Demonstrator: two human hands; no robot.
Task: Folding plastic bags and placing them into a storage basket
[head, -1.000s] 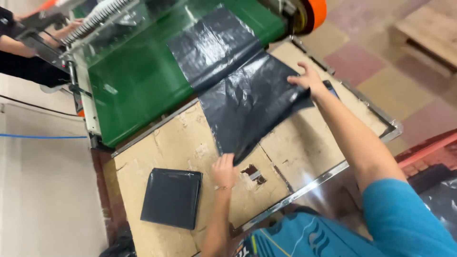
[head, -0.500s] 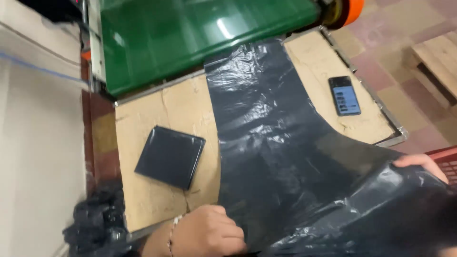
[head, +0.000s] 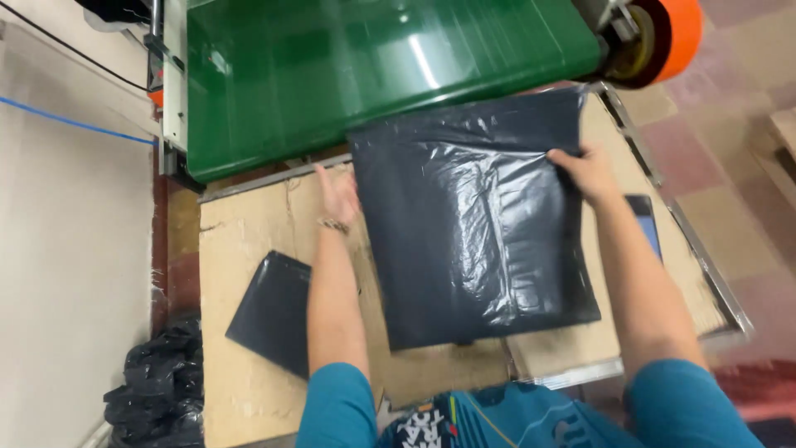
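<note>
The black plastic bag (head: 477,216) now lies spread flat and roughly square on the cardboard-covered tabletop (head: 249,390), its far edge just at the green conveyor belt (head: 373,75). Half a second ago it ran as a long, rumpled sheet from the belt to the near edge, with one corner lifted at the near right. The left hand (head: 338,195), which was down at the near edge then, now rests open and flat at the bag's far left edge, its grip released. The right hand (head: 587,170) has moved from the near right corner to the bag's far right edge, where its fingers pinch the plastic. The dark phone (head: 645,220) on the right is now partly hidden by the right forearm. The folded black bag (head: 269,311) lies as before at the near left, partly under the left forearm. A heap of crumpled black plastic (head: 157,382) sits left of the tabletop.
</note>
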